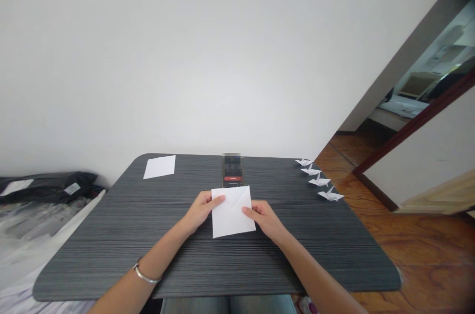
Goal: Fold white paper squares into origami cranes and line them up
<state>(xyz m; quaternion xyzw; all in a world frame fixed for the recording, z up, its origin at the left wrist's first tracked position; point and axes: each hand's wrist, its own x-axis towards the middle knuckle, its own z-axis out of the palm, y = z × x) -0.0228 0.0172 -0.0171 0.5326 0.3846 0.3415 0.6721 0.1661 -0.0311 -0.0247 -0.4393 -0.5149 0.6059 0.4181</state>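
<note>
A white square sheet of paper (230, 220) is held up over the middle of the dark table, with a diagonal crease showing near its upper right corner. My left hand (201, 209) grips its left edge, thumb on the front face and fingers behind. On the right edge, my right hand (264, 217) pinches the same sheet, its thumb also on the front. The fingers behind the paper are partly hidden. Just beyond the sheet's top edge lies a phone (233, 168), its lower end touching the paper's outline in view.
The dark wood-grain table (178, 264) stands against a white wall. Several folded paper cranes (319, 182) line its right edge. More white paper (159, 166) lies at the back left. Left of the table are dark plastic packages (48, 187); to the right is a tiled floor (426, 254).
</note>
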